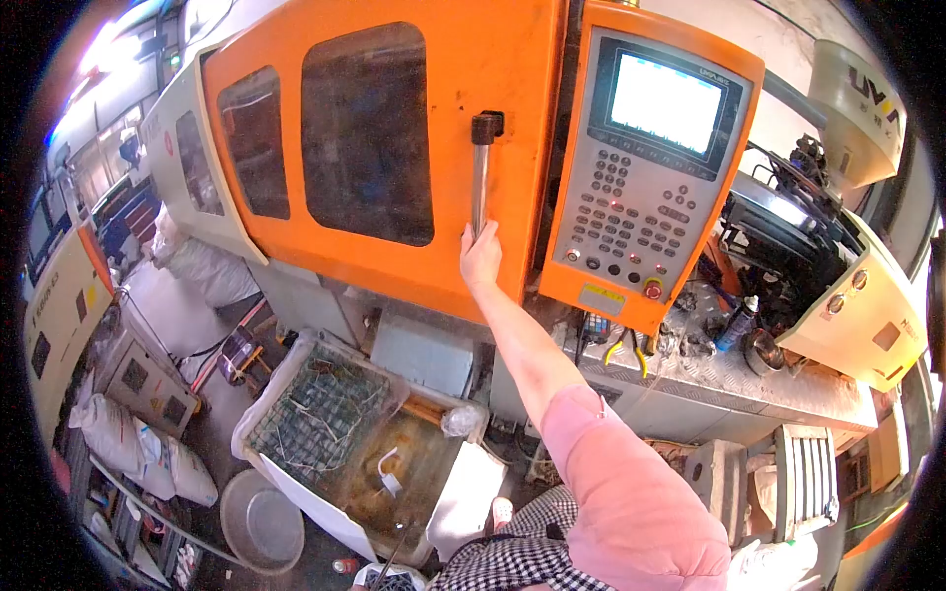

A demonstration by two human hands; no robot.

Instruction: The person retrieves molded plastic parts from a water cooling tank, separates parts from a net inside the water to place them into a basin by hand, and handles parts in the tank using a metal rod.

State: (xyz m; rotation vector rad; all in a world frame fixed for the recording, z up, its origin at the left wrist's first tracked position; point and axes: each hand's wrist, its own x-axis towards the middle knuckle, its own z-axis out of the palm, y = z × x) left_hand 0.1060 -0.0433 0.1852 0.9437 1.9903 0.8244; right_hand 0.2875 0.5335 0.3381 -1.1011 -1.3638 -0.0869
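My right hand [481, 256] is closed around the lower end of the upright metal handle [480, 187] on the orange machine door [374, 266]. My right arm, in a pink sleeve, reaches up from the lower right. Two dark windows show in the door, left of the handle. To the right of my right hand is a control panel [581, 212] with a lit screen and rows of buttons. My left hand is not in view.
Below the door stands a white bin [352, 517] with netting and murky liquid. A round basin [261, 522] and sacks [143, 448] lie at the lower left. Yellow-handled pliers [627, 356] and a spray can [737, 323] are below the panel. A hopper [855, 108] is upper right.
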